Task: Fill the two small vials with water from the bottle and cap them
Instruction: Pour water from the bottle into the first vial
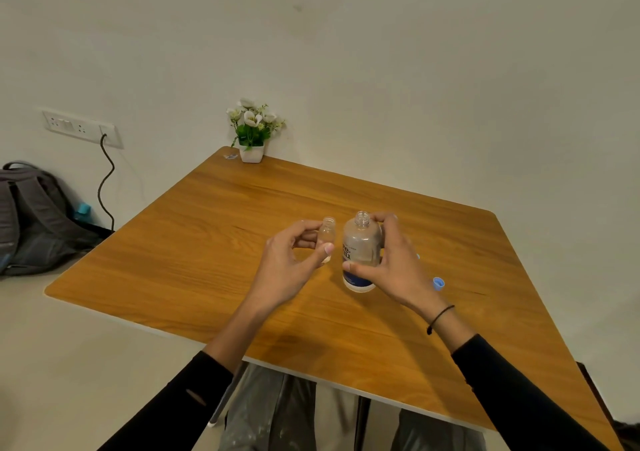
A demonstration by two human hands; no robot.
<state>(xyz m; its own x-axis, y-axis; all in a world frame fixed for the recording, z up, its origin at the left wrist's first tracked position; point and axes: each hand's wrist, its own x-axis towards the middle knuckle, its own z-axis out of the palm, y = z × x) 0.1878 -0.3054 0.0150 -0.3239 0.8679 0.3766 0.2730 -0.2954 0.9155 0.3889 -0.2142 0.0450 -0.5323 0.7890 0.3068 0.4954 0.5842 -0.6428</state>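
My left hand (294,260) holds a small clear vial (327,231) upright between thumb and fingers, its mouth uncapped. Right beside it, my right hand (391,260) grips a clear water bottle (360,249) with a blue and white label, also upright and uncapped, its base close to the wooden table (207,242). A blue cap (438,283) lies on the table to the right of my right wrist. Another small blue piece (418,256) peeks out behind my right hand. I see only one vial.
A white pot of white flowers (252,132) stands at the table's far corner, with a small clear object (230,156) beside it. A grey backpack (31,218) lies on the floor at the left, below a wall socket (81,128) with a dangling cable.
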